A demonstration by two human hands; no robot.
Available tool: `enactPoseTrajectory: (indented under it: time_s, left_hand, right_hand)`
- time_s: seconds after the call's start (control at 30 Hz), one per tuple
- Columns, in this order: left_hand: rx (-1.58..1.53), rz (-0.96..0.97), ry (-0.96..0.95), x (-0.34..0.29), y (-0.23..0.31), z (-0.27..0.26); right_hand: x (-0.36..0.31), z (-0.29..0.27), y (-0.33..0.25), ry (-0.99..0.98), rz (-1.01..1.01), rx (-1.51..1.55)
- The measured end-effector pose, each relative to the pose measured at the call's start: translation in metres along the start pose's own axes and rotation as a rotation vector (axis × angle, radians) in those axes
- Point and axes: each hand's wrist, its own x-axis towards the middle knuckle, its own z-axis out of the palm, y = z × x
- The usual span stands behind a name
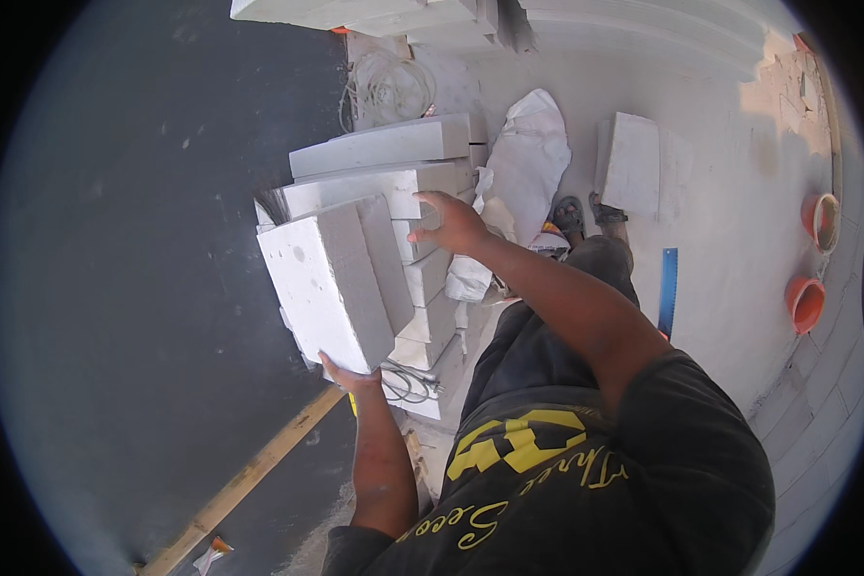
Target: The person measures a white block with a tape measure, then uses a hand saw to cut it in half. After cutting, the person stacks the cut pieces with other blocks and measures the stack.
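A large white building block (319, 288) stands tilted at the near left side of a stack. My left hand (348, 372) grips its lower end, with the thumb against the block and the other fingers partly hidden beneath. Another block (386, 259) is directly behind it on the right. My right hand (448, 223) is open, thumb and fingers spread, beside the ends of the stacked white blocks (374, 182). Nothing shows between its fingers.
Right of the stack lie a crumpled white sack (530, 158) and a loose block (634, 163) by my feet. A blue handsaw (668, 288) rests on the floor. Two orange buckets (806, 303) stand far right. A wooden batten (250, 475) crosses the dark area at left.
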Motion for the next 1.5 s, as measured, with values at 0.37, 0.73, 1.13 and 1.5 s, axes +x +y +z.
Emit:
enactPoseTrajectory:
  time_s: [0.37,0.73,1.13,1.5]
  left_hand:
    - [0.049,-0.005,0.022,-0.008,0.006,0.021]
    - [0.058,-0.038,-0.006,0.013,0.011,-0.004]
    - [0.029,-0.065,0.038,0.015,0.011,0.0]
    - [0.042,-0.032,0.009,0.008,0.004,0.008]
  right_hand:
    - [-0.022,0.111,-0.051,-0.152,-0.02,0.091]
    - [-0.018,0.128,-0.047,-0.093,-0.016,0.172]
    - [-0.016,0.121,-0.058,-0.147,0.039,0.134]
    - [-0.003,0.106,-0.068,-0.202,0.027,-0.045]
